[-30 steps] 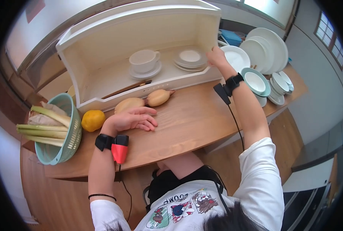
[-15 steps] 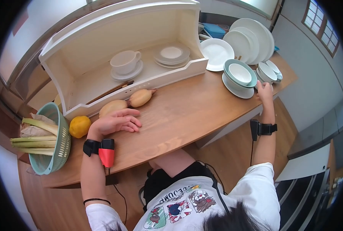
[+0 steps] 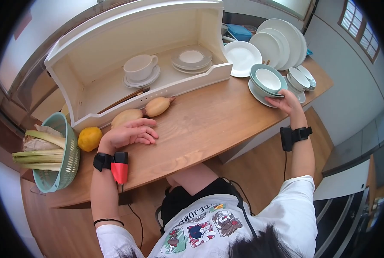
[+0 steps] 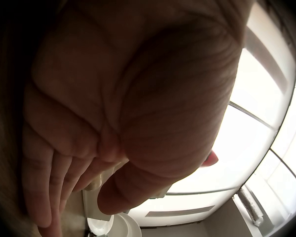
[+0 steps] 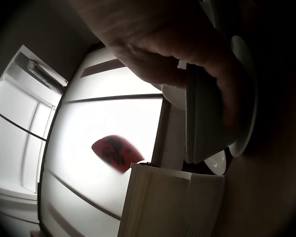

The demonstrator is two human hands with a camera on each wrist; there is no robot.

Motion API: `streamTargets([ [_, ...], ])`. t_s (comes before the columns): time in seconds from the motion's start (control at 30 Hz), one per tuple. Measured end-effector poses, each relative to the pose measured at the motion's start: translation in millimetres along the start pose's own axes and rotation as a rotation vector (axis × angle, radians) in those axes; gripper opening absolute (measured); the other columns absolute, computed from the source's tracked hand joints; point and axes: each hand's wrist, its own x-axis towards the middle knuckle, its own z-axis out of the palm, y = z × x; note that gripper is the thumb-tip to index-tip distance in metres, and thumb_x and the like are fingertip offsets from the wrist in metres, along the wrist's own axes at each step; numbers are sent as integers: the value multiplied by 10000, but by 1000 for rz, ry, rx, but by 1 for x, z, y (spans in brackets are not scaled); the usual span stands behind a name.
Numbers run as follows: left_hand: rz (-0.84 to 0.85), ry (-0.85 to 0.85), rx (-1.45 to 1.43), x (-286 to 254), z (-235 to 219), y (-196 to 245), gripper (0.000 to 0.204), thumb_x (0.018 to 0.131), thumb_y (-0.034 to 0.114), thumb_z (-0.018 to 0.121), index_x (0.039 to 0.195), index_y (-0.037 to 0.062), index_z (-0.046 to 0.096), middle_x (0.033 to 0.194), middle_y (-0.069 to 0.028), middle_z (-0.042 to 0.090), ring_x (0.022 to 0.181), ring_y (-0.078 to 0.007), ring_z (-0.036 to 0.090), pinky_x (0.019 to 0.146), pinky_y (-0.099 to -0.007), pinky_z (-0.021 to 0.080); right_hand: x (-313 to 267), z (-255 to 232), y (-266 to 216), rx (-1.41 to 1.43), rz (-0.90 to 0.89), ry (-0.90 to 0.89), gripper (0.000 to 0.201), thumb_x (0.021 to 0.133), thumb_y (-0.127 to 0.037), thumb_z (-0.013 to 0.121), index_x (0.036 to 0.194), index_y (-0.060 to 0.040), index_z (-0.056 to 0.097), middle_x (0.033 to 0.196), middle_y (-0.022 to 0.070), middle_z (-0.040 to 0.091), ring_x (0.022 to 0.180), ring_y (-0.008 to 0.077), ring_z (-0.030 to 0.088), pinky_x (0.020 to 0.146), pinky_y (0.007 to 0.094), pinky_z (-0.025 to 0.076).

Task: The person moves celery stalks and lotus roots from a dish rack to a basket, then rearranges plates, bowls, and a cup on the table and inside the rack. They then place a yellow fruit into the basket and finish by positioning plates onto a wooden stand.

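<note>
Bowls: nested teal bowls (image 3: 283,82) w/ a small white bowl (image 3: 267,80) inside, on white plate (image 3: 257,93), R part of table (image 3: 196,124).
R hand (image 3: 290,103): at nr-right rim of teal bowls; thumb & fingers pinch the rim, only as wide as the bowl wall needs.
L hand (image 3: 134,132): palm turned up, fingers loose & slightly bent, nothing in it; just beside lotus root (image 3: 158,106).
R of bowls: small cups (image 3: 297,79), stacked.
Behind bowls: white dish (image 3: 243,58), big plates (image 3: 265,45) on edge, blue box (image 3: 239,32).
Shelf (image 3: 136,28): wht unit; inside, mug (image 3: 138,69) on saucers, plate stack (image 3: 192,58), chopsticks (image 3: 123,101) nr front edge.
Far L: yellow fruit or veg (image 3: 90,138) beside teal basket (image 3: 71,157) w/ green stalks (image 3: 41,153).
</note>
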Motion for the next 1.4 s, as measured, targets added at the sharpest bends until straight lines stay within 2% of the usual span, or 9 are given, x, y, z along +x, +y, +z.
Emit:
streamTargets([
  [0.23,7,1,11,-1,0,1,339,918,143,405,1219,-5,360,1046,-159,545,936,-195,572,829,-274,463,-8,11,2,-104,-67,-23,416,762,29,358,1167,105,296,1147,253,402,1012,383,496,835,484,493],
  [0.47,8,-18,-7,0,-2,-1,344,913,137,410,1223,-5,360,1052,-161,544,943,-201,572,822,-266,465,-34,37,1,-125,-21,-126,419,746,5,388,1140,122,307,1091,276,449,961,412,523,850,459,487],
  [0.57,10,-16,-11,0,-2,-1,352,907,128,420,1226,-11,369,1055,-170,541,942,-203,573,819,-265,468,-50,55,14,-172,-27,-304,409,769,-38,440,1146,93,352,1081,230,506,955,366,554,834,471,484],
  [0.6,10,-22,-6,0,-3,-1,350,907,129,420,1225,-10,370,1053,-170,542,944,-204,573,820,-265,468,-54,62,20,-173,-27,-307,409,769,-38,440,1146,93,352,1081,230,506,955,366,554,834,471,484],
  [0.67,11,-20,6,0,-3,0,343,913,140,413,1220,-5,365,1047,-164,548,946,-205,573,822,-264,466,-60,76,31,-181,116,-369,400,780,-41,446,1153,78,367,1082,218,515,947,359,562,830,473,486],
  [0.8,7,-11,16,-1,-2,1,337,914,144,418,1211,-4,365,1030,-164,557,941,-205,576,819,-263,470,-74,104,55,-224,257,-459,403,800,-51,431,1178,67,356,1093,219,511,940,362,565,834,473,482],
  [1.17,3,7,-3,-1,-3,-1,346,907,126,422,1222,-10,372,1036,-166,551,934,-206,577,822,-268,472,-94,155,86,-283,350,-587,463,798,-23,424,1243,27,305,1123,198,487,948,316,575,817,431,499],
  [1.3,26,-17,9,0,-2,0,347,908,135,424,1219,-10,369,1031,-162,551,931,-208,578,828,-273,470,-91,161,90,-283,389,-599,471,794,-11,408,1252,15,299,1125,191,488,962,307,570,823,432,495],
  [1.4,16,13,46,1,-1,-1,348,909,136,419,1221,-10,367,1027,-156,552,929,-208,578,828,-279,471,-90,156,92,-286,396,-620,440,842,-69,423,1258,0,298,1125,185,490,968,295,567,829,414,492],
])
